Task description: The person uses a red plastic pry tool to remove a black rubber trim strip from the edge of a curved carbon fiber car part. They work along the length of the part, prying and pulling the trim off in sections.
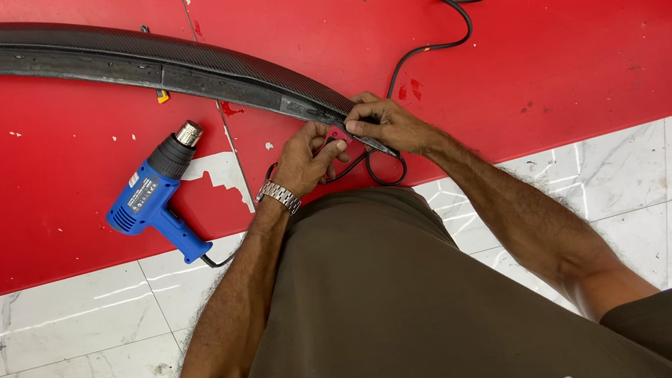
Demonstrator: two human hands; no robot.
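Pinching the near tip of the long curved black carbon-weave strip (154, 60) with both hands' fingers, left hand (306, 159), right hand (389, 125). Resting on the red desk (582, 42) mid-frame. Lying left of centre, blue heat gun (153, 195).

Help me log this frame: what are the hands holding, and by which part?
Both the left hand and the right hand pinch the near tip of the long black curved trim strip; what sits under the fingers is hidden.
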